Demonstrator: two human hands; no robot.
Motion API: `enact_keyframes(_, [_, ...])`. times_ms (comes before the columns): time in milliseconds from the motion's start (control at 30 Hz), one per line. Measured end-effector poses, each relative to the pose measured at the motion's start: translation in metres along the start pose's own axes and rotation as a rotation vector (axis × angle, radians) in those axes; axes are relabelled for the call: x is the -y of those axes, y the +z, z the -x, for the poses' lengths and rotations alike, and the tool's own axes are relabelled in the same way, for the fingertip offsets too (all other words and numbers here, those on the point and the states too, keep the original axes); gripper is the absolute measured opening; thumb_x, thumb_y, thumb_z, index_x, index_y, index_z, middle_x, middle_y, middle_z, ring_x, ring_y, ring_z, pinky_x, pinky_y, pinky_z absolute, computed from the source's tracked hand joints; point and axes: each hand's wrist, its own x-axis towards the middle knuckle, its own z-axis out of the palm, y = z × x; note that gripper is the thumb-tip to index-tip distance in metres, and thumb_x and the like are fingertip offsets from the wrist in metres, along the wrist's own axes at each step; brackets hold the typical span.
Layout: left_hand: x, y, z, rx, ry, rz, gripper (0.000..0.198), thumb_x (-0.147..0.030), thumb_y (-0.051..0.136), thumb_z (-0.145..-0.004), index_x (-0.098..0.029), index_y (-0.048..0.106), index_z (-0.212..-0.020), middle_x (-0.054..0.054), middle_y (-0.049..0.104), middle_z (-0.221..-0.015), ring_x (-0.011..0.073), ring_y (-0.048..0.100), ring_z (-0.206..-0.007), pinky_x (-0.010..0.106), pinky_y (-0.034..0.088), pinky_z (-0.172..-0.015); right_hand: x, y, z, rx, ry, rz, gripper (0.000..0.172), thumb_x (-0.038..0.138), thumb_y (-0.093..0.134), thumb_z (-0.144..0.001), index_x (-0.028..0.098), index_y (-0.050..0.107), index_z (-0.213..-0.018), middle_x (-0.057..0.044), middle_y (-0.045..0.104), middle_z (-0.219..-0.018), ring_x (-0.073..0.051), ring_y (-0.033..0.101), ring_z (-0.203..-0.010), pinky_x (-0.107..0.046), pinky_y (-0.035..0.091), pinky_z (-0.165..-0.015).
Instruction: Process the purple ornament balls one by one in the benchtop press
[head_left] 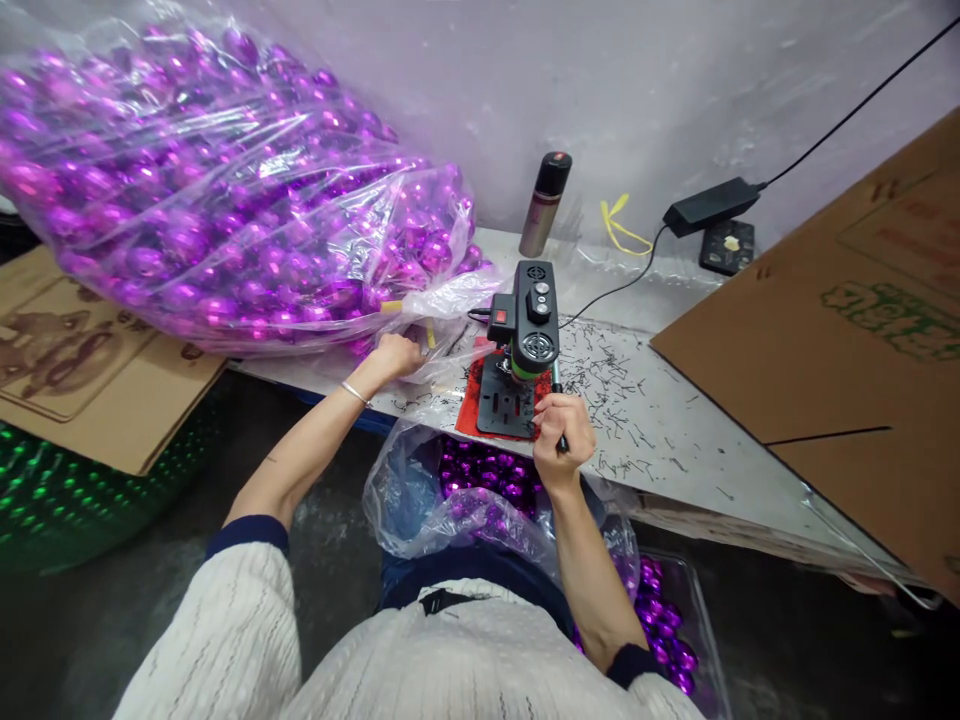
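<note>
My left hand (396,356) reaches into the open mouth of a big clear plastic bag (225,200) full of shiny purple balls, its fingers curled and partly hidden by the plastic. My right hand (559,428) is closed round the black lever handle (556,385) of a small black press machine (525,325) that stands on a black base plate over a red mat (471,400). In my lap lies a second clear bag (465,500) holding purple balls.
Small dark metal clips litter the white table (660,420). A silver flask (545,203), a black power adapter (709,205) and yellow string stand at the back. Large cardboard sheets lie right (862,330) and left (82,360). A green-lit bin sits at lower left.
</note>
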Motion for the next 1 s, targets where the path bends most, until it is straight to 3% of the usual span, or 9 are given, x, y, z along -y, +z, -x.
enact_keyframes(200, [0.005, -0.005, 0.01, 0.065, 0.09, 0.041, 0.048, -0.024, 0.074, -0.075, -0.017, 0.072, -0.123, 0.015, 0.077, -0.114, 0.0322, 0.069, -0.114, 0.033, 0.049, -0.101, -0.001, 0.0, 0.002, 0.003, 0.026, 0.016, 0.026, 0.015, 0.048, -0.097, 0.023, 0.055, -0.073, 0.0, 0.062, -0.069, -0.014, 0.063, -0.067, -0.03, 0.048, -0.063])
enact_keyframes(367, [-0.001, -0.003, 0.008, 0.031, 0.013, 0.129, 0.036, -0.01, 0.075, -0.069, -0.006, 0.072, -0.104, 0.02, 0.076, -0.101, 0.0371, 0.069, -0.11, 0.042, 0.048, -0.104, -0.001, -0.003, 0.001, 0.021, 0.007, 0.008, 0.026, 0.013, 0.049, -0.096, 0.023, 0.055, -0.074, 0.0, 0.063, -0.07, -0.014, 0.062, -0.067, -0.03, 0.047, -0.064])
enact_keyframes(500, [-0.008, -0.003, 0.003, -0.089, 0.055, 0.257, 0.056, -0.019, 0.074, -0.078, -0.007, 0.058, -0.131, 0.019, 0.07, -0.122, 0.034, 0.065, -0.118, 0.041, 0.047, -0.107, 0.0, -0.003, 0.0, 0.033, -0.008, 0.026, 0.026, 0.014, 0.048, -0.097, 0.023, 0.055, -0.074, 0.0, 0.063, -0.071, -0.014, 0.063, -0.068, -0.03, 0.048, -0.065])
enact_keyframes(567, [-0.015, 0.003, 0.0, -0.177, 0.015, 0.546, 0.066, -0.029, 0.075, -0.081, -0.01, 0.051, -0.139, 0.018, 0.067, -0.128, 0.0324, 0.066, -0.118, 0.04, 0.049, -0.106, 0.0, -0.002, 0.0, 0.029, 0.002, 0.029, 0.027, 0.013, 0.048, -0.097, 0.023, 0.055, -0.073, 0.001, 0.063, -0.07, -0.014, 0.063, -0.068, -0.03, 0.048, -0.065])
enact_keyframes(633, [-0.024, 0.013, -0.003, -0.24, -0.049, 1.026, 0.067, -0.031, 0.076, -0.082, -0.012, 0.05, -0.141, 0.016, 0.067, -0.129, 0.0291, 0.068, -0.115, 0.038, 0.054, -0.1, 0.001, -0.002, 0.001, 0.02, 0.009, 0.02, 0.027, 0.012, 0.047, -0.097, 0.023, 0.054, -0.073, 0.001, 0.062, -0.069, -0.014, 0.063, -0.068, -0.029, 0.048, -0.065])
enact_keyframes(767, [-0.041, 0.031, 0.002, -0.118, -0.098, 1.897, 0.036, -0.036, 0.064, -0.095, -0.013, 0.064, -0.122, 0.011, 0.073, -0.106, 0.0179, 0.073, -0.083, 0.029, 0.061, -0.075, 0.0, -0.002, 0.001, 0.029, 0.006, 0.006, 0.027, 0.012, 0.047, -0.096, 0.023, 0.054, -0.073, 0.001, 0.062, -0.069, -0.014, 0.063, -0.068, -0.029, 0.048, -0.064])
enact_keyframes(867, [-0.049, 0.038, 0.017, -0.05, -0.11, 2.197, 0.031, -0.039, 0.059, -0.099, -0.013, 0.068, -0.112, 0.008, 0.074, -0.089, 0.014, 0.071, -0.068, 0.024, 0.06, -0.066, -0.001, -0.004, 0.0, 0.04, 0.0, 0.011, 0.026, 0.013, 0.047, -0.096, 0.023, 0.055, -0.073, 0.0, 0.063, -0.069, -0.015, 0.063, -0.068, -0.03, 0.048, -0.064])
enact_keyframes(1000, [-0.061, 0.046, 0.039, -0.053, -0.065, 2.362, 0.027, -0.029, 0.06, -0.099, -0.012, 0.066, -0.119, 0.009, 0.076, -0.097, 0.0182, 0.077, -0.089, 0.028, 0.063, -0.081, -0.001, -0.006, -0.004, 0.041, 0.001, 0.028, 0.026, 0.013, 0.048, -0.096, 0.023, 0.056, -0.074, 0.0, 0.064, -0.069, -0.015, 0.064, -0.068, -0.031, 0.048, -0.064])
